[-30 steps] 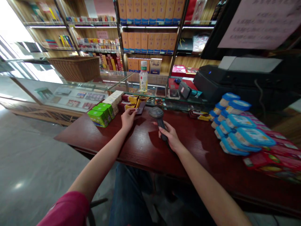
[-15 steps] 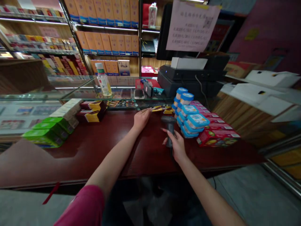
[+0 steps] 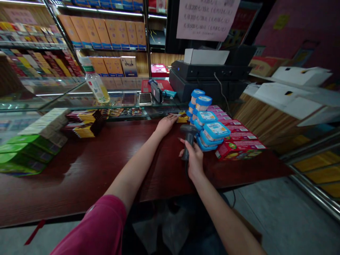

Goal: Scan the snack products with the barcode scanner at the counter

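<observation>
- While your right hand (image 3: 196, 157) is wrapped around the handle of the scanner (image 3: 189, 130), the scanner is upright above the counter (image 3: 119, 152), its head uppermost.
- Your left hand (image 3: 166, 124) reaches to the far edge of the counter, palm down, fingers extended together, with the tips at the small packets (image 3: 182, 118); you cannot tell from this view whether they grip one.
- The small packets lie at the back of the counter, between your left hand and the tubs (image 3: 214, 130) with blue lids.
- The tubs are stacked just beside the scanner, to its right; red boxes (image 3: 239, 148) adjoin them.
- Well to your left, stacked packets (image 3: 86, 130) sit beside white boxes (image 3: 46, 122) and green boxes (image 3: 25, 152).
- Beyond the counter, a bottle (image 3: 96, 86) stands on the glass top (image 3: 114, 101).
</observation>
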Motion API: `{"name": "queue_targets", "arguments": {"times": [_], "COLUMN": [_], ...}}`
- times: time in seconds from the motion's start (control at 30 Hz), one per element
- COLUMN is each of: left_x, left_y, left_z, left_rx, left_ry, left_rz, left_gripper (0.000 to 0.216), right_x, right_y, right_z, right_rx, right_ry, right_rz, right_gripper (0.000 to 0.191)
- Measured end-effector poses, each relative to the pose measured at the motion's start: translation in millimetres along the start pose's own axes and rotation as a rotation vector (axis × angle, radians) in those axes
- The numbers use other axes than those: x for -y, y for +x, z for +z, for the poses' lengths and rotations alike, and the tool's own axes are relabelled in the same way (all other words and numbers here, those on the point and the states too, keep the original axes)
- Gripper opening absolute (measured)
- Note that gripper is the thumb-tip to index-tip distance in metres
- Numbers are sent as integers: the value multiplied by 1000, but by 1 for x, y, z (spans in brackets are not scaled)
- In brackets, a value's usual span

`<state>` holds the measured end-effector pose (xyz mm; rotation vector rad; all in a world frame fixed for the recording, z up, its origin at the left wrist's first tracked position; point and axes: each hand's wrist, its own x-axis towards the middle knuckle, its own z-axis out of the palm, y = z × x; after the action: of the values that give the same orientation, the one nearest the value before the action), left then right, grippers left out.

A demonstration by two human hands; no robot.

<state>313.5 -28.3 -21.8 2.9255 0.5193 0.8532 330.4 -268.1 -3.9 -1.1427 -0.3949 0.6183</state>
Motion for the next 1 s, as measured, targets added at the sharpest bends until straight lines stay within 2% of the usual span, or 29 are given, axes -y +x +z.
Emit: {"name": "queue_targets", "arguments": {"times": [0.1,0.17,0.23,0.33,0.47,0.57,0.63,0.77,0.87,1.0], "left_x": [-2,-3,0,18,57,85,100,124,134,137], "left_y": [-8,-23,-46,-94,-174,-231,-262,-293,-294,-288], "left_z": [-7,-20,-39,-81,-146,-188,-206,-216,-212,-209], "left_rx": [-50,-109,-155,-194,-279,-398,-442,-397,-376,-469], "left_ry": [-27,1,54,164,290,362,392,382,355,330], "left_rz": [-5,-39,-58,-74,-203,-412,-549,-712,-698,-644], "left_gripper": [54,56,58,60,61,64,68,67,53,32], "right_x": [0,2,3,1,-13,-29,-40,-52,-50,-41], "right_y": [-2,-3,-4,-5,-3,-4,-5,-7,-9,-12], "right_z": [-1,-2,0,11,50,90,115,141,139,128], "right_rx": [42,92,151,250,407,539,617,737,843,880], "right_ry": [-13,-37,-65,-123,-126,-48,3,46,16,16], "right_rz": [-7,-6,5,28,71,161,229,310,353,308], "right_gripper": [48,50,52,54,60,57,53,44,46,47]}}
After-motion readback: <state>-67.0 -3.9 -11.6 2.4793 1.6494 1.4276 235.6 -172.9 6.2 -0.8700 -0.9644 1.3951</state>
